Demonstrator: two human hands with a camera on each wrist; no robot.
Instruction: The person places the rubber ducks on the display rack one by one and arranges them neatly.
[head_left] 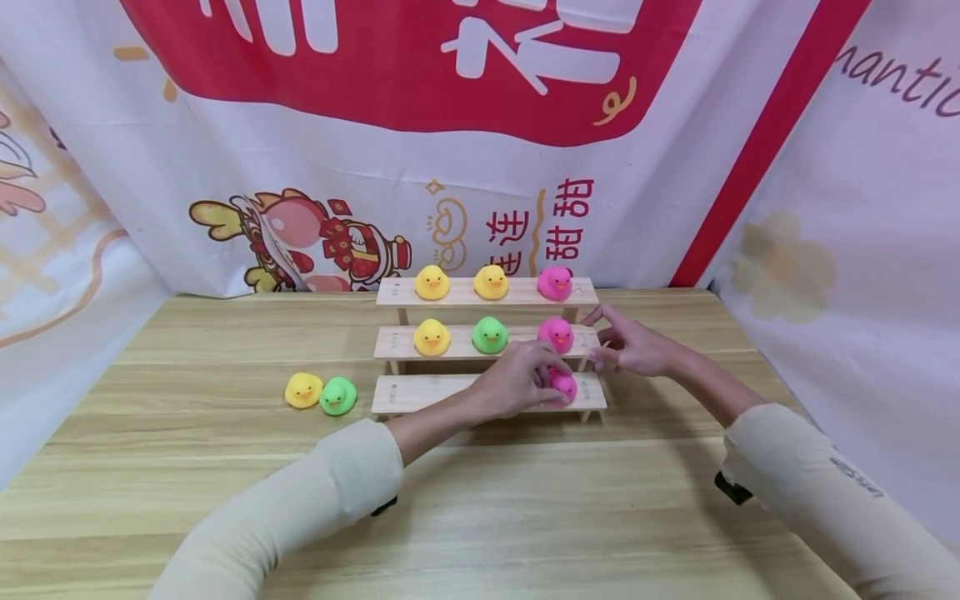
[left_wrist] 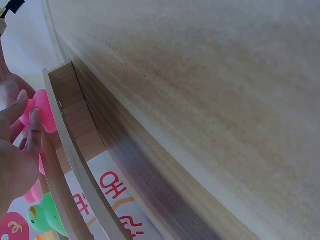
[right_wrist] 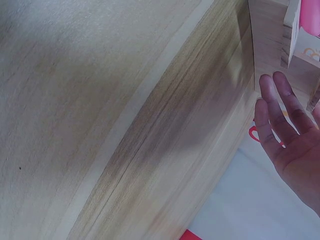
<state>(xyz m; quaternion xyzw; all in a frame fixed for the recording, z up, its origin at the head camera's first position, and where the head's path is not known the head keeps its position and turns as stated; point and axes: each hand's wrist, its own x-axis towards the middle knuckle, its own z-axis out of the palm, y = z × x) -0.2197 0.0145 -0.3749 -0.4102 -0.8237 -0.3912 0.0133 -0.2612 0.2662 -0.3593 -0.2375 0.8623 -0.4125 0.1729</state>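
Note:
At the right end of the lowest step of a wooden tiered shelf (head_left: 427,393), my left hand (head_left: 517,379) pinches a pink rubber duck (head_left: 564,388). In the left wrist view the thumb and fingers are on the pink rubber duck (left_wrist: 46,112), which sits at the plank. My right hand (head_left: 637,343) is beside the shelf's right end, by the middle step; whether it touches the wood I cannot tell. Its fingers look loosely extended with nothing between them in the right wrist view, where the right hand (right_wrist: 300,150) is below the shelf end (right_wrist: 270,35).
Yellow ducks (head_left: 432,283) and a pink duck (head_left: 555,283) stand on the top step. The middle step bears a yellow duck (head_left: 432,337), a green duck (head_left: 490,335) and a pink duck (head_left: 557,333). Left of the shelf, a yellow duck (head_left: 303,390) and a green duck (head_left: 337,396) lie on the table (head_left: 225,500).

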